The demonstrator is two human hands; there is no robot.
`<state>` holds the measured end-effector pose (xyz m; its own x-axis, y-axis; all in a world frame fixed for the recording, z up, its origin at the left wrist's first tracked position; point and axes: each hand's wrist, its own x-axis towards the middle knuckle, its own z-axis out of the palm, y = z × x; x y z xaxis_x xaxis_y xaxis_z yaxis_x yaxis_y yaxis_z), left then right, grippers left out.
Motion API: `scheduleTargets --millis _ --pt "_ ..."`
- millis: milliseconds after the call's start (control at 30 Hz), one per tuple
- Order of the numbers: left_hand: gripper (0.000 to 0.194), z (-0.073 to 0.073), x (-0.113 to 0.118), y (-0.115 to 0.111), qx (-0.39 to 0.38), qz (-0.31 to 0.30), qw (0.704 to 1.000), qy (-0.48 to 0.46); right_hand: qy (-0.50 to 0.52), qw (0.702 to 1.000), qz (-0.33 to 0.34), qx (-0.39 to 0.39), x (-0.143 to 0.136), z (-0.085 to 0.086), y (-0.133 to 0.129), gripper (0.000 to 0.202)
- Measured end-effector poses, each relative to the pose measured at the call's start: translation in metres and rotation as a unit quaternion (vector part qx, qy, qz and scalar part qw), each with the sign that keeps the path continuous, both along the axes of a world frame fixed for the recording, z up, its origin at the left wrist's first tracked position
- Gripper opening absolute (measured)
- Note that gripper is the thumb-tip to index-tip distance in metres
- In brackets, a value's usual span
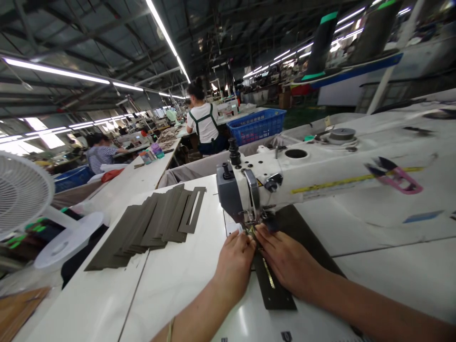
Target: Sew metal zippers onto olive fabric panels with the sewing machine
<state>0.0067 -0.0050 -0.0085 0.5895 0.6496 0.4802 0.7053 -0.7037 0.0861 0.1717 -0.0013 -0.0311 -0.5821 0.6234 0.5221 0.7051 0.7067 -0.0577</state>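
Observation:
A dark grey-brown panel (280, 301) with a gold-toothed zipper (269, 273) lies under the needle area of a white sewing machine (320, 183). My left hand (233, 263) is closed at the panel's left edge, its fingers curled close to the presser foot (252, 219). From the other side my right hand (290, 259) grips the panel, fingers pressed together beside the zipper. The fingertips of both hands nearly meet just in front of the foot. A larger dark piece (302, 225) extends behind my right hand, partly covered by the forearm.
Overlapping dark panels (142, 223) lie on the table to the left, the nearest-right one with a slot. A white fan (26, 199) stands at far left. Pink-handled thread snips (399, 178) rest on the machine arm. Beyond are a blue basket (256, 126) and two people seated.

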Motion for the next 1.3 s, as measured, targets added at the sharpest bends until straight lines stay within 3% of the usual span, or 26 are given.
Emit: scheduleTargets --millis 200,367,533,833,1100,1300 --pt "0.015 0.002 -0.002 0.006 -0.004 0.025 1.000 -0.011 0.047 0.999 0.017 0.022 -0.001 0.005 0.010 0.038" --pt "0.018 0.002 -0.002 -0.010 -0.015 0.023 1.000 -0.008 0.104 0.993 0.001 -0.048 0.006 -0.004 0.008 0.032" --pt "0.015 -0.004 -0.001 -0.022 0.029 0.009 1.000 -0.003 0.089 0.994 -0.008 -0.060 0.008 -0.012 0.007 0.030" --pt "0.012 -0.003 -0.001 -0.011 -0.007 0.012 1.000 0.004 0.120 0.990 -0.018 -0.068 0.003 -0.004 0.015 0.026" --pt "0.012 -0.002 -0.002 0.004 0.005 0.011 1.000 -0.005 0.136 0.984 -0.070 -0.092 -0.001 -0.007 0.029 0.018" --pt "0.014 -0.002 0.000 0.001 0.019 0.018 1.000 0.000 0.131 0.984 -0.071 -0.094 0.000 -0.002 0.037 0.014"
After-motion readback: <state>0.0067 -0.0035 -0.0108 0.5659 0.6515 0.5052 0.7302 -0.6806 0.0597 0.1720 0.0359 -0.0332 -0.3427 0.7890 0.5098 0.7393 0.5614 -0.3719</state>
